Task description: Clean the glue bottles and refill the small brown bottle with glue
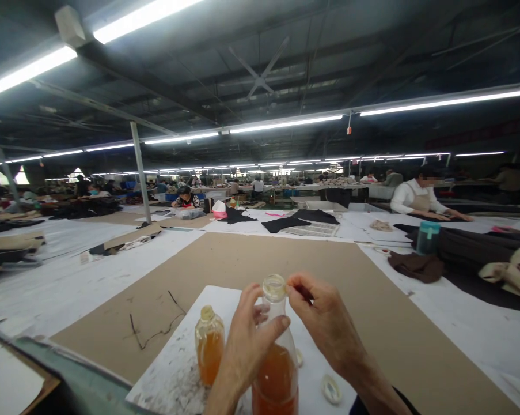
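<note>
A large clear bottle point(276, 377), partly filled with orange liquid, is held upright in front of the wearer, over a white sheet point(219, 295). Its neck is encircled by the left hand point(247, 328), whose thumb is laid across the front while the fingers are curled around the far left side. The mouth of the bottle is uncovered. At the right edge of its rim, the thumb and forefinger of the right hand point(322, 314) are brought together; whether the rim itself or something thin is pinched there cannot be told.

Just left of the left hand, a smaller bottle point(210, 357) is stood upright on the same sheet, also with orange liquid inside and topped by a yellowish cap point(207, 313). To the right of the large bottle, a pale oval ring point(331, 389) is laid flat. The sheet is marked with dark smudges toward its left side and is placed on brown paper point(329, 262), by which much of the white worktop point(462, 351) is covered. A bent black cord point(158, 334) is seen on the paper at left. Farther right, a teal jar point(428, 237) is set near a crumpled brown cloth point(416, 267), and beyond it dark fabric is touched by a co-worker in white sleeves point(402, 197).
</note>
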`<action>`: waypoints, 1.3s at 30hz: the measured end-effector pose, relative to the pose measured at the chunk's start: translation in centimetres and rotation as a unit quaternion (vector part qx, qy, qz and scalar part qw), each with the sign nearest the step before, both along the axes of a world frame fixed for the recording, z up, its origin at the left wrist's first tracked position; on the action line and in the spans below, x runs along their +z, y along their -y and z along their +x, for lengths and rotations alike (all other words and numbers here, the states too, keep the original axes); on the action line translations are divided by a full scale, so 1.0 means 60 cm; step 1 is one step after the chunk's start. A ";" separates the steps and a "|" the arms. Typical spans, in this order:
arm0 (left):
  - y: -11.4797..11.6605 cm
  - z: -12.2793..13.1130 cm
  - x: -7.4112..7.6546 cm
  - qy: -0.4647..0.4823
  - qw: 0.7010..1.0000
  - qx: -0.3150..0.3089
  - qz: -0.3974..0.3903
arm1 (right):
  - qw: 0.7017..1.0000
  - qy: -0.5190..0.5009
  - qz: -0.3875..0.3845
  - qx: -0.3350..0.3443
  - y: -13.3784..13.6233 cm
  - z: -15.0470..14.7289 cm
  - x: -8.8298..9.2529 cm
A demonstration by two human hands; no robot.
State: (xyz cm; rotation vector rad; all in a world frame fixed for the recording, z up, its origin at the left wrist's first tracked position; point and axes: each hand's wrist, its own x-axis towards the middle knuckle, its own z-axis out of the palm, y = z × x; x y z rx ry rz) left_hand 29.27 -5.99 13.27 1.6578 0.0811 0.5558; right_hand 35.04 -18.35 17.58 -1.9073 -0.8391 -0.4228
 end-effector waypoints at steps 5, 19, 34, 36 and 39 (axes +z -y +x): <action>-0.018 0.014 0.013 0.002 0.995 -0.102 0.005 | 0.999 -0.020 0.012 0.031 0.005 -0.002 -0.006; -0.009 0.047 -0.014 -0.037 0.992 -0.117 0.008 | 0.947 -0.219 0.134 0.194 0.004 0.030 -0.030; -0.009 0.044 -0.016 -0.045 0.993 -0.111 0.005 | 0.976 0.116 0.167 -0.083 0.033 -0.012 -0.058; -0.006 0.043 -0.014 -0.033 0.992 -0.120 0.003 | 0.986 0.048 0.151 -0.043 0.024 -0.016 -0.054; -0.001 0.044 -0.010 -0.008 0.991 -0.134 -0.023 | 0.990 0.023 0.138 0.001 0.002 -0.020 -0.051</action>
